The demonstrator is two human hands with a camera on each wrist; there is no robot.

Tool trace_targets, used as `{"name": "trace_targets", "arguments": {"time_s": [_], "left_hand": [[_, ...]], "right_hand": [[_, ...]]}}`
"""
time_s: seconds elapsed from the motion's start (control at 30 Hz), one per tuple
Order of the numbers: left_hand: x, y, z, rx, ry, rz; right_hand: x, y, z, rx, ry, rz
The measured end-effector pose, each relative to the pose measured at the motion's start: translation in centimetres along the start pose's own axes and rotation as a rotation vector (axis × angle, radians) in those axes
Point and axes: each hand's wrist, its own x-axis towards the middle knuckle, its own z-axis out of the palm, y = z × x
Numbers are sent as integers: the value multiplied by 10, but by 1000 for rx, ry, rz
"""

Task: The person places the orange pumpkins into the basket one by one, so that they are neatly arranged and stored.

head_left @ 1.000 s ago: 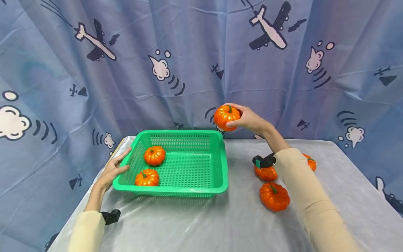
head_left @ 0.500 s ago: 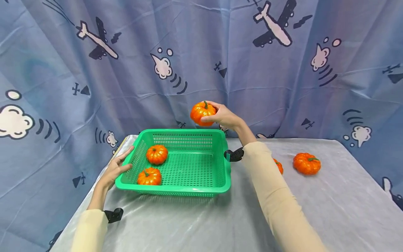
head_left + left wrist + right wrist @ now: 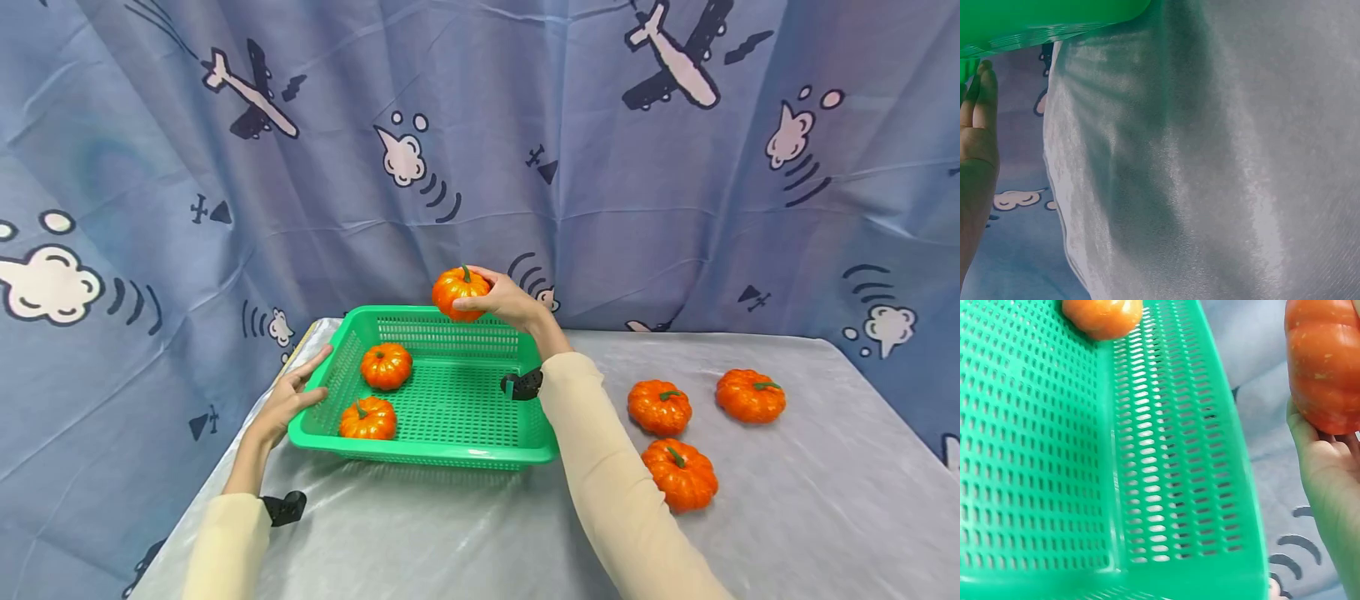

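Observation:
My right hand (image 3: 508,300) grips a small orange pumpkin (image 3: 459,292) with a green stem, thumb in front, over the far side of the green basket (image 3: 420,454). In the right wrist view that pumpkin (image 3: 1325,369) shows at the upper right, outside the basket's wall. My left hand (image 3: 288,400) rests against the basket's left rim, its fingers extended along it. Two pumpkins lie inside the basket on the left, one at the back (image 3: 386,367) and one at the front (image 3: 368,419). The left wrist view catches only part of the left hand (image 3: 979,125) at its edge.
Right of the basket, three more pumpkins lie on the silvery tablecloth (image 3: 810,500): one (image 3: 659,407), a nearer one (image 3: 682,475) partly behind the right sleeve, and one farther right (image 3: 750,397). A blue curtain (image 3: 480,167) with airplane prints hangs behind the table.
My right hand has carried the pumpkin leftward from beyond the basket's right corner, then lower over its far rim. The left hand stays at the rim. The view has shifted slightly.

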Motion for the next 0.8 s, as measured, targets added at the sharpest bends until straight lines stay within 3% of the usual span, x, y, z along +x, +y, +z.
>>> {"name": "trace_targets", "arguments": {"time_s": [0.3,0.53,0.8], "left_hand": [[0,3,-2,-11,2,20],[-2,1,-2,-2,14,-12],[1,-2,-1,13,12,-4]], "right_hand": [[8,22,19,-49,-26,34],[12,42,36,-80,-67,80],[10,65,40,-125,-25,142]]}}
